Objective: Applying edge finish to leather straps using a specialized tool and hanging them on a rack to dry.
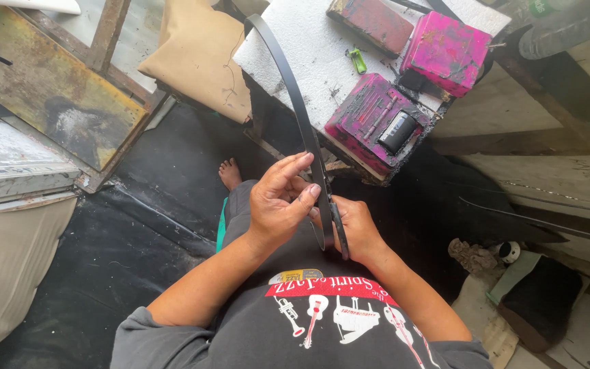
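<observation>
Left hand (278, 201) — fingers pinched together on the long dark strip (302, 116), held over the lap. Right hand (356, 229) — grip closed round its lower end. Risk: the arched strip may spring loose toward the magenta-stained box (377, 123) on the white counter (308, 48).

A rough workshop, we'd say.
At one o'clock, magenta-stained ink boxes (404, 96) crowd a foam slab (308, 48); at ten, a rusty metal panel (42, 82).
</observation>
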